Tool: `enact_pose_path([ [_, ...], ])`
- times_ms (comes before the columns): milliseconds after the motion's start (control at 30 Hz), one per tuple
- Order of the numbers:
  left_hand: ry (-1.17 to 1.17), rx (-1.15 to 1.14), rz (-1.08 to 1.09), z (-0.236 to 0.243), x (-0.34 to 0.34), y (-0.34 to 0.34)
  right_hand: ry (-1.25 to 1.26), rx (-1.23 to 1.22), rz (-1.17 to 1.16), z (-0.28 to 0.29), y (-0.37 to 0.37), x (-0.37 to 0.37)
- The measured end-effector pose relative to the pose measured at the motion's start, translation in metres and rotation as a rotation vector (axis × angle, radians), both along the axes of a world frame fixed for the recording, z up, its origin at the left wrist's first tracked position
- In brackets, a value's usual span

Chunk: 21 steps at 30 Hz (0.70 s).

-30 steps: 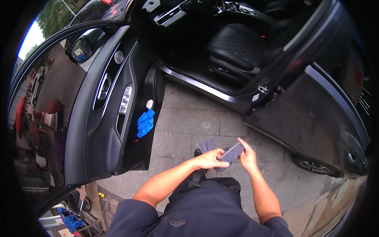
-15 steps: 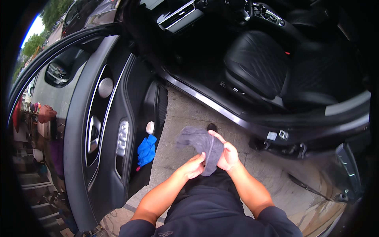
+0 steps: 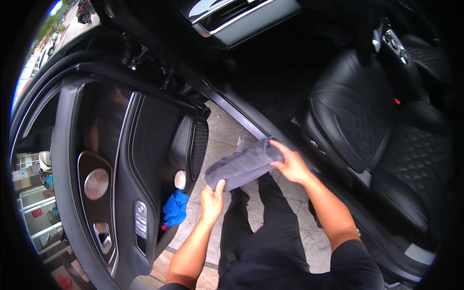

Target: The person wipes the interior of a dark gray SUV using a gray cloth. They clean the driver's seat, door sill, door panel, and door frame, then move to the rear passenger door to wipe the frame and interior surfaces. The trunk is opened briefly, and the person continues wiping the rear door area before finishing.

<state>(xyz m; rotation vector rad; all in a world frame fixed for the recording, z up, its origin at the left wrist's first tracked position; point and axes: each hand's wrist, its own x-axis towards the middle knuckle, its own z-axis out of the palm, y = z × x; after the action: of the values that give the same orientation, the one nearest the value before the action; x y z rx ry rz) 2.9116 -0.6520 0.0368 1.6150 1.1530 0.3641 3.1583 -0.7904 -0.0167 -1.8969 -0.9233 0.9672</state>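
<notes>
A dark grey cloth [image 3: 244, 166], folded into a long thick pad, stretches between my two hands in front of my legs. My left hand [image 3: 211, 199] grips its near left end, thumb on top and the fingers partly hidden beneath. At the far right end my right hand [image 3: 291, 164] pinches it between thumb and fingers. A loose corner of the cloth sticks out at its far side. Left of the cloth, a crumpled blue cloth [image 3: 175, 207] sits in the pocket of the open car door [image 3: 157, 130], with a small whitish item [image 3: 180, 180] just beyond it.
The black quilted seat [image 3: 350, 111] fills the right side behind the door sill [image 3: 241, 118]. The dashboard [image 3: 251, 24] lies at the far side. Paved ground [image 3: 220, 128] shows between sill and door. Buildings and parked cars appear beyond the door at left.
The grey cloth went from hanging loosely to a folded pad held by both ends. My hands moved apart. The view has turned and come nearer the car's front interior and sill.
</notes>
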Motion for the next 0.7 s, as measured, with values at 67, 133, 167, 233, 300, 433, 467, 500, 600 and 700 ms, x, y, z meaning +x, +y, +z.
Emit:
enact_pose_path([
  [67, -0.046, -0.081, 0.031, 0.013, 0.02, -0.002, -0.342, 0.105, -0.246, -0.023, 0.02, 0.002],
  [133, -0.003, -0.193, -0.399, 0.024, 0.031, -0.021, 0.389, 0.423, -0.663, -0.045, 0.05, -0.021],
  [167, -0.072, -0.312, -0.573, 0.025, 0.032, -0.033, 0.815, 0.504, -0.693, -0.054, 0.067, -0.036],
  [233, -0.225, -0.127, -0.832, 0.015, 0.024, -0.059, 1.275, 0.535, -0.696, -0.07, 0.097, -0.064],
  [300, -0.164, -0.106, -0.752, -0.022, 0.007, -0.065, 1.433, 0.544, -0.655, -0.085, 0.124, -0.073],
  [433, 0.22, -0.291, -0.425, -0.095, -0.055, -0.053, 1.206, 0.596, -0.599, -0.122, 0.199, -0.032],
  [467, 0.207, -0.208, -0.405, -0.108, -0.072, -0.05, 1.076, 0.609, -0.587, -0.133, 0.228, -0.014],
  [500, 0.215, -0.149, -0.393, -0.12, -0.088, -0.048, 0.924, 0.609, -0.566, -0.144, 0.262, 0.005],
  [600, 0.408, -0.304, -0.263, -0.147, -0.13, -0.06, 0.347, 0.451, -0.457, -0.183, 0.371, 0.047],
  [700, 0.504, -0.353, -0.226, -0.169, -0.155, -0.074, -0.237, 0.16, -0.261, -0.219, 0.417, 0.056],
])
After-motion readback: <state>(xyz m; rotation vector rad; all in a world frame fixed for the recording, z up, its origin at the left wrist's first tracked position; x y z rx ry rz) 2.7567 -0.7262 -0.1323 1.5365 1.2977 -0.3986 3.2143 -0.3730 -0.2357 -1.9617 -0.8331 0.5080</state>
